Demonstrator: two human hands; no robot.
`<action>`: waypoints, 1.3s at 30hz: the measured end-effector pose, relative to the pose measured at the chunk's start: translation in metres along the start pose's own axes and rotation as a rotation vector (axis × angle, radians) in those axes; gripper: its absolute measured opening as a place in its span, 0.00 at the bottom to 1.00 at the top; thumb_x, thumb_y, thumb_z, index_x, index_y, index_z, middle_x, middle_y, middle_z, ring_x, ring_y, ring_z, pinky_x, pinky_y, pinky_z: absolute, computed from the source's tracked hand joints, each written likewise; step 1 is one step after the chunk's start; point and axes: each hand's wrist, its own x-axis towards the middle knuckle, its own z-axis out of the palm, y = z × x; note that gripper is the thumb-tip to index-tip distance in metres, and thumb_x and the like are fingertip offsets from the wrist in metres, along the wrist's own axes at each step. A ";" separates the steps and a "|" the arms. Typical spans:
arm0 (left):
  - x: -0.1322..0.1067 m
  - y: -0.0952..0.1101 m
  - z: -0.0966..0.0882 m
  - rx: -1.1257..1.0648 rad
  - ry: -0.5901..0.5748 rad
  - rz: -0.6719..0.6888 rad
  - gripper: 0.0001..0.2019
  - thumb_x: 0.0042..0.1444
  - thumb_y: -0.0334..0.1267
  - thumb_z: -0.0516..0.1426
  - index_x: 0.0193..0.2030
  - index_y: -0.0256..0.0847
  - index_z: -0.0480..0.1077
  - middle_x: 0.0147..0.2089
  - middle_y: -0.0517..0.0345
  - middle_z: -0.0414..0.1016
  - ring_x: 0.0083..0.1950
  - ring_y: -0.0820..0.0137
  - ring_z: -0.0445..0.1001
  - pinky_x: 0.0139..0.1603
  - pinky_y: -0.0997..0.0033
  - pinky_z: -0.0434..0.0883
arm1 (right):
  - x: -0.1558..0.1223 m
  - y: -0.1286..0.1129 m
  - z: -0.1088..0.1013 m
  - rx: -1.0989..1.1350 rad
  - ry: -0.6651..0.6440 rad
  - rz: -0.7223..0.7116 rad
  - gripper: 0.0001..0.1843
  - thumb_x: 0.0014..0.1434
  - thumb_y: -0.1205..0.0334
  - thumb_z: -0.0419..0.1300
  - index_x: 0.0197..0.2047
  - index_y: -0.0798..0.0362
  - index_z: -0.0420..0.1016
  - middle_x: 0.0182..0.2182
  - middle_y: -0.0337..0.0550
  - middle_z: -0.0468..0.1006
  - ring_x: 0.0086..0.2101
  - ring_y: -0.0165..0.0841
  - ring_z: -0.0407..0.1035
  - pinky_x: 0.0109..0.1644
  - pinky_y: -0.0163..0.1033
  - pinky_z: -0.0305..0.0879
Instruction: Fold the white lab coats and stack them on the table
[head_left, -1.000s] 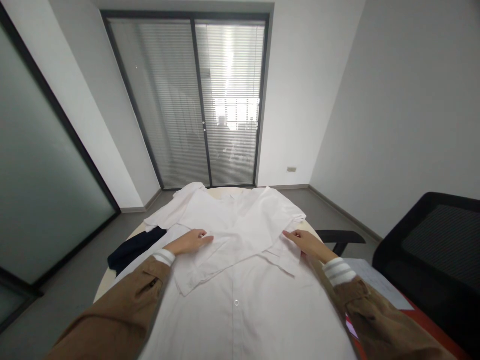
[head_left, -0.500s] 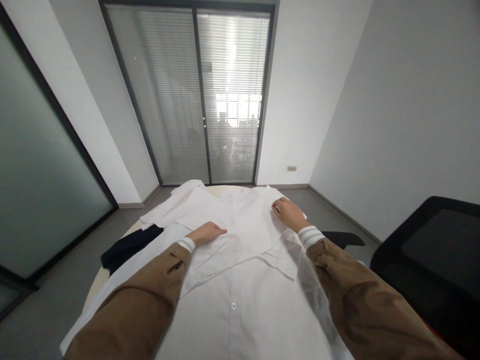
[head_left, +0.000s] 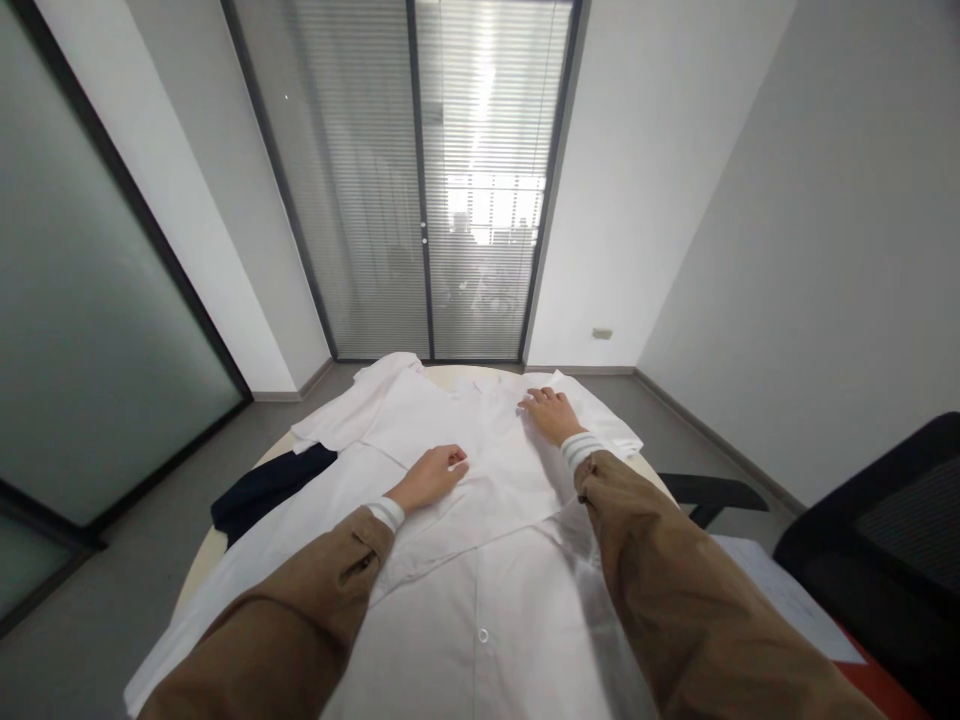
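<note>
A white short-sleeved garment (head_left: 510, 480) lies spread across a round table (head_left: 196, 565), over a white buttoned shirt (head_left: 442, 610). My left hand (head_left: 429, 478) rests near the garment's middle, its thumb and forefinger curled together in a pinch on the cloth. Farther up and to the right, my right hand (head_left: 551, 414) lies palm down on the garment with its fingers apart. Creases run across the cloth between and below the hands. The lower garment's front shows a button and a placket between my forearms.
Dark navy cloth (head_left: 274, 490) sticks out at the table's left edge. A black chair (head_left: 892, 545) with an armrest (head_left: 712, 492) stands at the right, with white paper (head_left: 780, 595) by it. Behind the table is a glass partition with blinds (head_left: 360, 200).
My right hand has moved left across the garment, and its fingers have spread. The left hand's fingers have curled more. The view has shifted slightly, showing more of the right side.
</note>
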 end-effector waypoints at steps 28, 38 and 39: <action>0.036 -0.092 -0.116 0.254 0.387 -0.436 0.16 0.59 0.46 0.57 0.46 0.35 0.75 0.44 0.45 0.80 0.47 0.57 0.77 0.47 0.66 0.68 | -0.018 0.022 0.020 0.166 -0.028 0.353 0.31 0.71 0.46 0.41 0.71 0.49 0.56 0.70 0.53 0.57 0.65 0.53 0.53 0.65 0.64 0.50; 0.059 -0.110 -0.111 0.150 0.442 -0.491 0.19 0.56 0.37 0.56 0.53 0.30 0.74 0.53 0.35 0.79 0.53 0.52 0.77 0.52 0.63 0.69 | -0.022 0.030 0.027 0.263 -0.075 0.400 0.33 0.70 0.43 0.40 0.73 0.48 0.51 0.73 0.52 0.50 0.66 0.54 0.53 0.62 0.59 0.58; 0.062 -0.108 -0.112 0.133 0.447 -0.470 0.20 0.58 0.39 0.55 0.53 0.30 0.74 0.54 0.36 0.78 0.55 0.53 0.76 0.54 0.64 0.68 | -0.023 0.031 0.027 0.272 -0.074 0.398 0.33 0.70 0.43 0.39 0.73 0.48 0.52 0.72 0.52 0.50 0.65 0.54 0.53 0.62 0.58 0.58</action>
